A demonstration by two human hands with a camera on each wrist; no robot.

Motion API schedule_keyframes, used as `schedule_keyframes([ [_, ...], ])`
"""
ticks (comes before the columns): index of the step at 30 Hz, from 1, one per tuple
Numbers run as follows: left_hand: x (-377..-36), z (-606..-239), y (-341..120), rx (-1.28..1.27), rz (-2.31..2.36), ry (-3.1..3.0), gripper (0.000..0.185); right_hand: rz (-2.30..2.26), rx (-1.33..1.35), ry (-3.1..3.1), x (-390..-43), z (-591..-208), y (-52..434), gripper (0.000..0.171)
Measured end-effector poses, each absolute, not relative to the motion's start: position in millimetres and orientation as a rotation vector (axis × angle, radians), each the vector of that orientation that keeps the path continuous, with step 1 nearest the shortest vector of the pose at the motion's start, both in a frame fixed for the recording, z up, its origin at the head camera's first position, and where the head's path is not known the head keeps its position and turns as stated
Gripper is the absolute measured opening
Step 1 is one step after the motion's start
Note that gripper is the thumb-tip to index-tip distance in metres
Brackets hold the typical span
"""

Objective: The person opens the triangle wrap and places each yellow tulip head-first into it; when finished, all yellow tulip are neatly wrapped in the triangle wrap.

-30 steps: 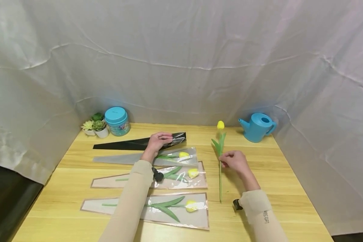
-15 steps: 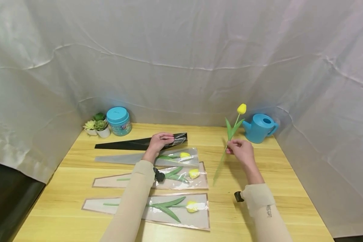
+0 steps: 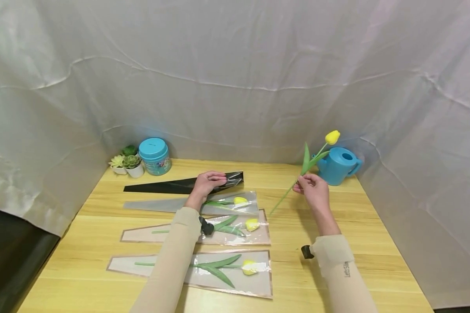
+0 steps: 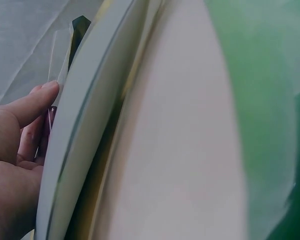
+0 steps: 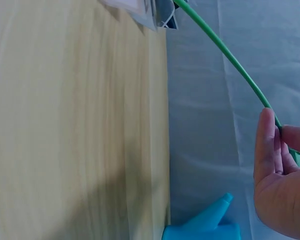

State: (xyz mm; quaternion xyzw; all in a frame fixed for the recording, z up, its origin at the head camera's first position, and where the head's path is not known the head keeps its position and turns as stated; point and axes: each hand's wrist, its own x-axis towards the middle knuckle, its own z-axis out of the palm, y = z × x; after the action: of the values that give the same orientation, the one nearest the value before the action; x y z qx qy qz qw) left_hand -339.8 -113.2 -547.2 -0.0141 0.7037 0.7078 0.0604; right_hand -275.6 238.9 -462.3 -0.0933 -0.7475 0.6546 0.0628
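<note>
Above wooden table, right hand pinching tulip stem, left hand grip holding black sleeve

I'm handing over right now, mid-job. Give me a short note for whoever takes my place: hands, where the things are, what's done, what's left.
Right hand: pinches the loose yellow tulip by its stem, held off the table, bloom up toward the blue watering can.
Left hand: grips the open end of the black sleeve, which lies flat at the back.
Done: three tulips already lie in clear sleeves in front.
Left, probably: stem into the black sleeve; it is not yet at the mouth.
</note>
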Motion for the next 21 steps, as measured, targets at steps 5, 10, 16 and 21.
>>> schedule_keyframes([
  [5,-340.2,-547.4,-113.7,-0.049,2.142,2.14,0.032,2.036,-0.28,-2.182,-282.0,-459.4,235.2,0.029],
  [10,-339.4,-548.0,-113.2,-0.043,2.146,2.132,0.03,2.099,-0.254,-2.099,-291.9,-461.8,229.3,0.025],
  [16,-339.1,-550.0,-112.4,-0.037,2.159,2.131,0.031,2.122,-0.252,-2.039,-299.3,-467.0,218.0,0.023],
  [21,-339.9,-551.2,-111.6,-0.053,2.172,2.12,0.029,2.135,-0.281,-1.97,-305.0,-472.0,209.4,0.019],
])
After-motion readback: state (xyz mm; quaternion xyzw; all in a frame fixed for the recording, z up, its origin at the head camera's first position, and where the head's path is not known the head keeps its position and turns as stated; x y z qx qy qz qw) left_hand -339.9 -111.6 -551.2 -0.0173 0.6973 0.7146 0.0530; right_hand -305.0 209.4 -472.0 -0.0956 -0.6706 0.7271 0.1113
